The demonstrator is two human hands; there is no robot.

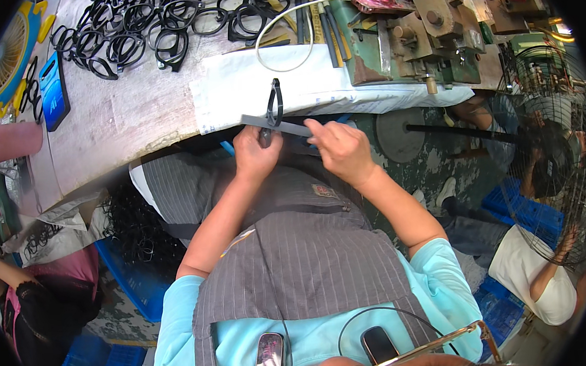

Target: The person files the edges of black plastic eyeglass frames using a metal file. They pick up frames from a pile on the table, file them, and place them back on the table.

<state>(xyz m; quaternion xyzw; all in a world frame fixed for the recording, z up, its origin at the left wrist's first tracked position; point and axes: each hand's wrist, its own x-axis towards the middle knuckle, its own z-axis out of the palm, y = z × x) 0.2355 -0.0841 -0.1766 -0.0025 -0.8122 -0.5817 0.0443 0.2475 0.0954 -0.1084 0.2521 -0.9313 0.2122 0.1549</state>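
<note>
My left hand (255,155) grips a black eyeglass frame (274,103) that stands up edge-on at the bench's front edge. My right hand (340,148) holds a flat grey file (276,124) laid across the frame, its fingers pinching the right end of the tool. Both hands are close together just below the white cloth (231,95) covering the bench edge. My forearms come up over a grey striped apron.
Several black eyeglass frames (157,28) lie heaped on the bench at the back. A green metal machine (419,35) stands at the right, files and a white cable (285,42) beside it. A phone (54,90) lies left. Blue crates (132,281) and other people flank me.
</note>
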